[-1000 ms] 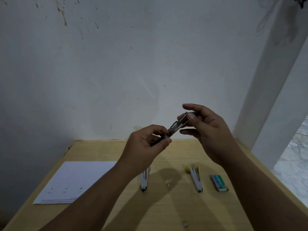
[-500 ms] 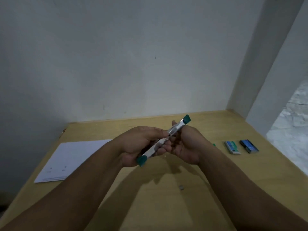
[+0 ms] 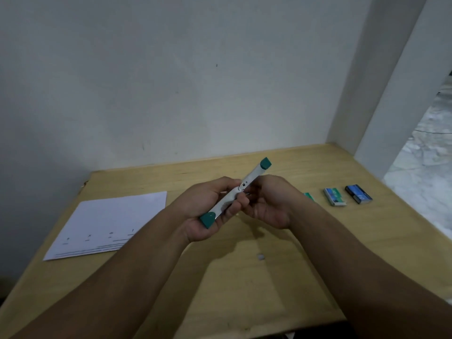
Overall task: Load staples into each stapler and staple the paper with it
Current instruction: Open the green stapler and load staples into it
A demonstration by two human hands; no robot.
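Nothing much is shifting: your left hand (image 3: pixel 205 211) and right hand (image 3: pixel 269 204) are still gripping the stapler (image 3: pixel 236 193) above the counter (image 3: pixel 244 289).

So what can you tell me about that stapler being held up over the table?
The stapler is a slim, silvery, metal-looking bar with a teal cap at each end. It is held above the wooden table, slanting from lower left to upper right. The left hand grips its lower half; the right hand curls around its middle. Whether staples are loaded cannot be seen.
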